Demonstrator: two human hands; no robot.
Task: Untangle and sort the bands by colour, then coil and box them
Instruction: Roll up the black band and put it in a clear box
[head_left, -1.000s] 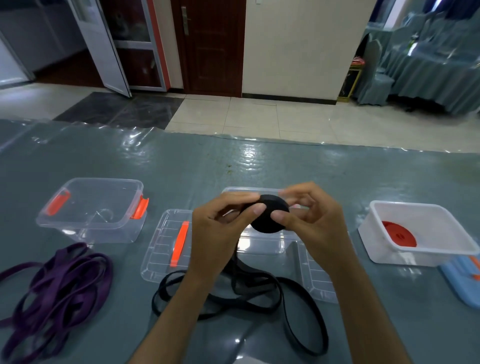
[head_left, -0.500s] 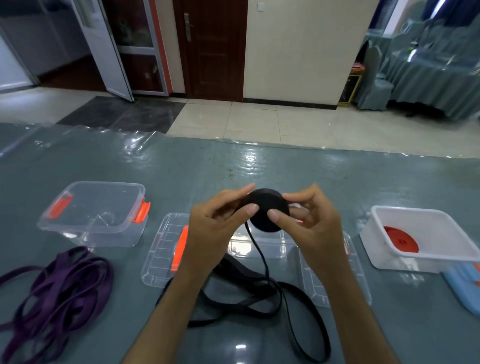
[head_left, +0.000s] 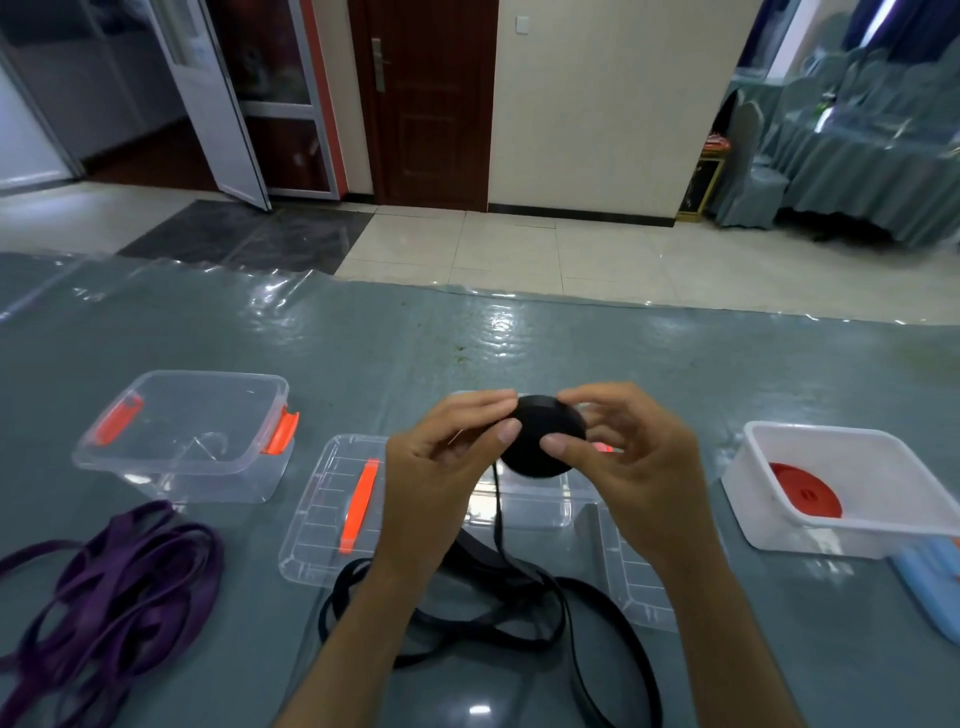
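A round black coil (head_left: 540, 439) of band is held up over the table between my left hand (head_left: 441, 467) and my right hand (head_left: 634, 467), fingertips and thumbs pinching its edges. From the coil a black strand hangs down to the loose black band (head_left: 519, 618) lying in loops on the table below my wrists. A tangled purple band (head_left: 104, 587) lies at the near left. A red coil (head_left: 802, 488) sits inside the white box (head_left: 852, 530) at the right. A clear box (head_left: 524, 509) stands behind my hands, mostly hidden.
An empty clear box with orange clips (head_left: 182, 436) stands at the left. A clear lid with an orange clip (head_left: 337, 509) lies left of my hands, another clear lid (head_left: 639, 582) under my right wrist. A blue lid (head_left: 930, 577) lies by the white box. Glossy plastic covers the table (head_left: 467, 343).
The black coil has been turned between my fingers and has grown slightly; the hanging strand is shorter. The camera view has tilted a little, and both hands stay at the coil.
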